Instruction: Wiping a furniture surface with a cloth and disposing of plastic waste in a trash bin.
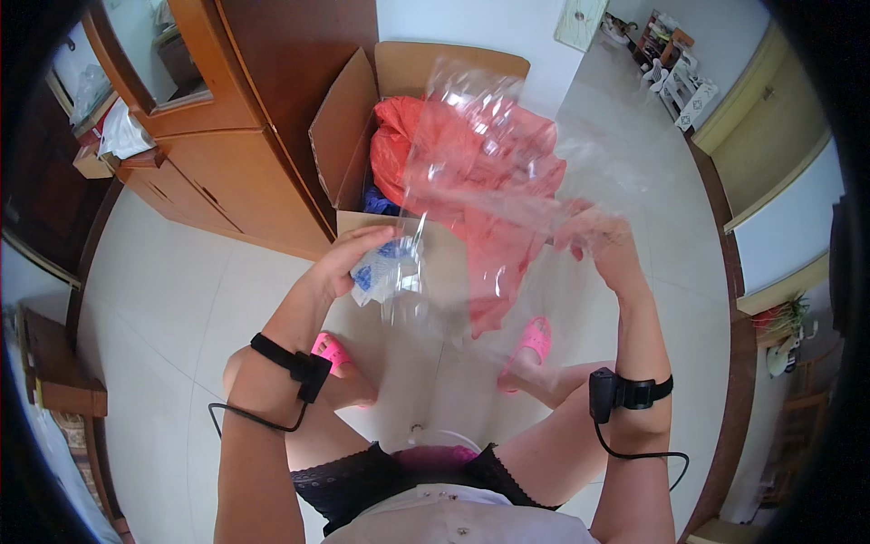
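Note:
My left hand (350, 262) grips a crumpled white-and-blue plastic packet (367, 275), its fingers toward the edge of a clear plastic bag or sheet (448, 136). That clear plastic stretches across in front of me, shiny and partly blurred. At its other side my right hand (605, 241) is closed on the plastic, seen blurred through its folds. Behind the plastic stands an open cardboard box (343, 136) with a red plastic bag (397, 143) heaped in it and hanging over its front. A bit of dark blue plastic (379, 202) shows inside the box.
A wooden cabinet (211, 177) stands against the box's left side. Below are the tiled floor (170, 292) and my feet in pink slippers (333, 350). Black straps with cabled devices (312, 377) sit on both forearms. A white rack (680, 88) stands far right.

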{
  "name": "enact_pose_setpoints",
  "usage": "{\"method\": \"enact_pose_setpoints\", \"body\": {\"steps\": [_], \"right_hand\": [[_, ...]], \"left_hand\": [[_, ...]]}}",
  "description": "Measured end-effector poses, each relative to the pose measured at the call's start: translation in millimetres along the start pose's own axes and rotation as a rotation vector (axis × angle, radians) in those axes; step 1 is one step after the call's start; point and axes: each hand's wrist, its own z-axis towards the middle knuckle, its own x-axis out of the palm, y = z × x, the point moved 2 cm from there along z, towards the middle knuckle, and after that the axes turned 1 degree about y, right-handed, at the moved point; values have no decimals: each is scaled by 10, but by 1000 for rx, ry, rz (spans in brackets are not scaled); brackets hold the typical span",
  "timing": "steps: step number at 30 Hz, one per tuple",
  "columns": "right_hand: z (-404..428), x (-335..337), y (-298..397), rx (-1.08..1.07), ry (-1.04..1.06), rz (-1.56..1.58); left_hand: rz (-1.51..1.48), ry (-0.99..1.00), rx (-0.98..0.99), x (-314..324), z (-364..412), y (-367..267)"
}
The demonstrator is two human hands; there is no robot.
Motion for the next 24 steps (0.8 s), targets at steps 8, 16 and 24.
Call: {"method": "enact_pose_setpoints", "body": {"steps": [8, 16, 24], "right_hand": [[199, 200, -235, -99, -170, -114], [143, 520, -40, -132, 121, -898], [117, 680, 46, 114, 291, -904]], "left_hand": [[80, 53, -147, -51, 49, 203], [792, -37, 84, 141, -88, -38], [1227, -62, 387, 574, -540, -434]]}}
